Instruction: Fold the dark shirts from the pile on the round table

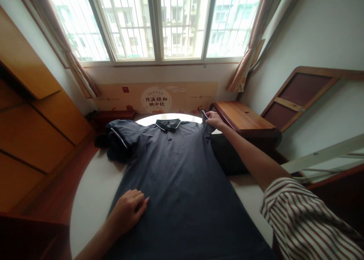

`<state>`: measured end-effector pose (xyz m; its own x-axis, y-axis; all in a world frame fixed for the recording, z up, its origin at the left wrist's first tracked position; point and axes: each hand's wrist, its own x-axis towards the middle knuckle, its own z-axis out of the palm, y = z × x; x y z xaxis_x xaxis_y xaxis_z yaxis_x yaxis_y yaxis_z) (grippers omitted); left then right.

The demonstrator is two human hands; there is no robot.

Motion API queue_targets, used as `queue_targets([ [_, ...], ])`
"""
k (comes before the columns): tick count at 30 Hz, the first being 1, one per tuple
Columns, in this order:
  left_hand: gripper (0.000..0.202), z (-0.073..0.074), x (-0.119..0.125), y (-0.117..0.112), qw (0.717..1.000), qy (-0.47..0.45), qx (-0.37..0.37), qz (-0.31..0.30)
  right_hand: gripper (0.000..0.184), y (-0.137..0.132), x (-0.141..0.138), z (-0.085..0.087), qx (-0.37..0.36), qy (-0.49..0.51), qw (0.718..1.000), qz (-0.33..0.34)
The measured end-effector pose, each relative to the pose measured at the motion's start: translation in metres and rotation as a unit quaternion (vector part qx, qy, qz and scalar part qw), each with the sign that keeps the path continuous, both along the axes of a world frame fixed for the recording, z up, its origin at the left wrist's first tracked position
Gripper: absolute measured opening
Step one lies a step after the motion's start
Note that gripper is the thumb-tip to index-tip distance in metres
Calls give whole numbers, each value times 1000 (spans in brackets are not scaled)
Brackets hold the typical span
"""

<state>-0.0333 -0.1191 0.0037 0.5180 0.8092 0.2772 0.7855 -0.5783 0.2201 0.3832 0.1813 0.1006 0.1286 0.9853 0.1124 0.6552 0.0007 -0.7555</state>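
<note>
A dark grey-blue polo shirt (176, 184) lies front up across the round white table (88, 199), its buttoned black collar with white edging pointing toward the window. My right hand (215, 119) reaches far out and pinches the hem of the sleeve on the right, holding it slightly raised. Low on the left side of the shirt rests my left hand (129, 208), its fingers loosely curled in, with nothing seen in them. The sleeve on the left meets a bunched pile of dark clothing (121, 140) with a white stripe.
A black item (229, 153) lies right of the shirt, partly covered. Beyond the table stand a wooden bench (244, 115) on the right and a low red-brown piece of furniture (113, 115) on the left. Orange cabinets (36, 127) line the left wall; a barred window (182, 24) fills the back.
</note>
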Motion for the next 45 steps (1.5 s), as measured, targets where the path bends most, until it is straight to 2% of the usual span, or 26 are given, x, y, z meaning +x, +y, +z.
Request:
queue_targets([
  [2,34,1,1,0,1000,1,-2,1,41,-2,-8,3,-17,-17,998,53],
  [4,33,2,1,0,1000,2,-4,1,34,-4,-15,2,-58,-37,993,92],
  [6,33,3,2,-1,1000,3,-4,2,25,-3,-20,-2,-87,-57,990,98],
  [10,32,3,4,-1,1000,10,0,9,22,11,-23,-14,-107,-96,989,29],
  [14,31,2,4,-2,1000,11,-1,14,40,33,-26,-27,-113,-115,985,-57],
  [16,30,2,5,-3,1000,7,-1,18,40,44,-30,-34,-122,-116,982,-80],
  [19,28,2,6,-5,1000,3,-2,24,32,56,-35,-42,-134,-124,979,-88],
  [22,29,3,7,-6,1000,6,-5,26,35,64,-36,-47,-116,-145,979,-86],
  [27,29,6,7,-4,1000,10,-2,26,36,59,-29,-50,-79,-192,975,-86],
  [31,29,5,9,-5,1000,10,-2,30,33,45,-42,-43,-21,-237,970,-47],
  [35,30,4,10,-8,999,-5,-6,34,24,20,-82,-34,41,-271,957,95],
  [38,35,19,2,5,995,-60,0,73,22,-18,-123,-36,77,-282,932,213],
  [40,36,40,-10,30,982,-98,34,158,25,-53,-150,-44,98,-284,911,282],
  [41,34,53,-18,47,968,-109,59,220,28,-72,-163,-49,108,-284,901,310],
  [43,32,77,-32,87,924,-114,91,354,38,-107,-183,-62,123,-281,885,351],
  [45,51,94,-43,127,887,-99,83,444,45,-134,-195,-75,132,-280,876,369],
])
